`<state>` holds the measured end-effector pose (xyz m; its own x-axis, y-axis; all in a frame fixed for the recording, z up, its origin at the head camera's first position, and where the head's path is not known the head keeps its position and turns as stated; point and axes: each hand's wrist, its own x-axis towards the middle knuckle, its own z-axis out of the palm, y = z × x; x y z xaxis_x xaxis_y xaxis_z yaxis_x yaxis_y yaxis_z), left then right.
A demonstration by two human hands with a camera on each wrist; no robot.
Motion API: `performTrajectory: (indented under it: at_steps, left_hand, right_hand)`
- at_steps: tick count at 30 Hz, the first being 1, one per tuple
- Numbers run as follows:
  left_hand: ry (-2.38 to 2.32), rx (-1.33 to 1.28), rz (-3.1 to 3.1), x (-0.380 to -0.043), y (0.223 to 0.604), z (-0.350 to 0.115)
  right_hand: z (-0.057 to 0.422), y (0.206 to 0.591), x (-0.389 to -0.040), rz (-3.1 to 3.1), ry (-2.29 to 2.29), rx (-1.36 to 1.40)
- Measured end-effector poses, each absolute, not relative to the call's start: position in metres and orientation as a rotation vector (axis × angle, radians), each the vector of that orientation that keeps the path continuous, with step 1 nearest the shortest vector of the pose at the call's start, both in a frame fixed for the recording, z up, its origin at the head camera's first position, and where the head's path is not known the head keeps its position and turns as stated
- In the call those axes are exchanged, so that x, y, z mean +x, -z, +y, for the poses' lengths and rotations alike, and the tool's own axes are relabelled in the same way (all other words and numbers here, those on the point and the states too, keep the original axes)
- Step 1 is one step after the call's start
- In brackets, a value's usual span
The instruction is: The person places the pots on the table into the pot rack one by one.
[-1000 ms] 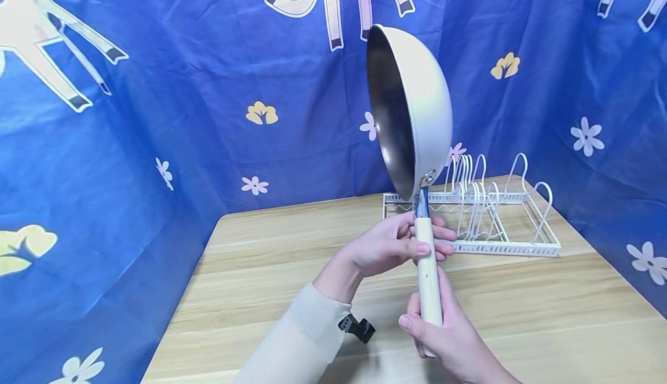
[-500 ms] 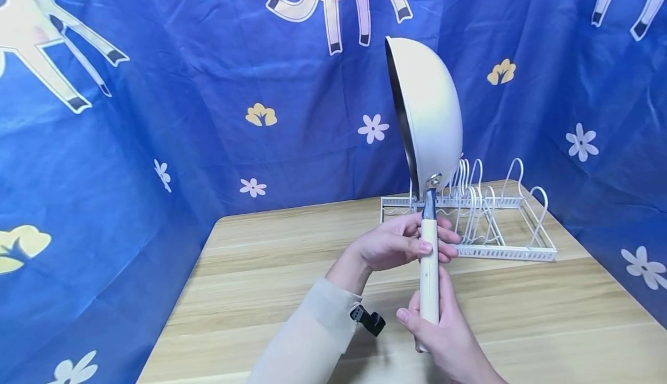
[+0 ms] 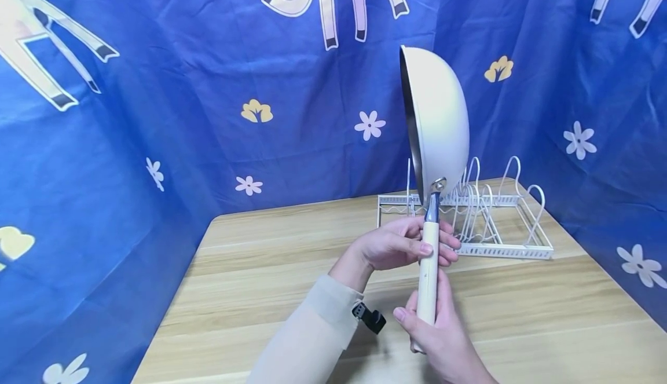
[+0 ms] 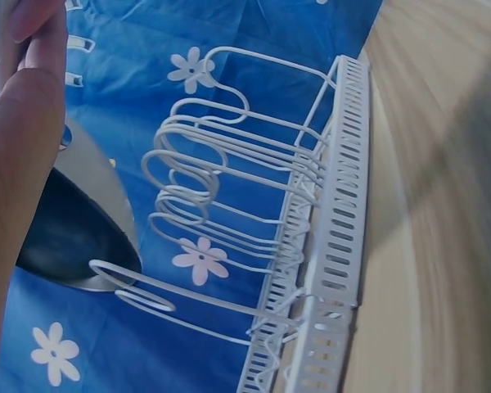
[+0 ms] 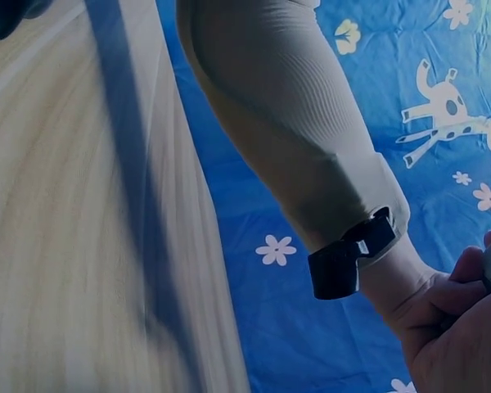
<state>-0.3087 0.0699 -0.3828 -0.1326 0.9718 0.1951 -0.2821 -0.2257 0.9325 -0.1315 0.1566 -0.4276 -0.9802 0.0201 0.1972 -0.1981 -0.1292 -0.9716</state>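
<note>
A wok-like frying pan (image 3: 443, 117) with a white outside, dark inside and cream handle (image 3: 429, 280) is held upright above the table, its hollow side facing left. My left hand (image 3: 383, 248) pinches the upper handle, thumb in front and fingers behind it. Lower down, my right hand (image 3: 443, 337) grips the handle near its end. Behind the pan stands a white wire rack (image 3: 505, 251) with looped dividers, partly hidden by the pan and left hand. In the left wrist view the pan's dark inside (image 4: 74, 237) appears beyond the left hand (image 4: 20, 155), overlapping one rack loop.
The wood-grain table (image 3: 271, 291) reaches back to a blue patterned curtain (image 3: 312, 141) that encloses it at the left, back and right. A black strap (image 3: 370, 317) sits around the left wrist over a light sleeve (image 3: 312, 337).
The pan has turned so less of its dark inside shows, and its bowl has shifted right and slightly down. Both hands keep their hold on the handle.
</note>
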Motion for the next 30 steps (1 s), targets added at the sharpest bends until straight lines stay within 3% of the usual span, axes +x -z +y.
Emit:
performTrajectory:
  at_steps: [30]
  left_hand:
    - [-1.620, 0.955, 0.850, -0.316, 0.437, 0.069]
  right_hand:
    - [0.146, 0.441, -0.133, -2.027, -2.340, -0.170]
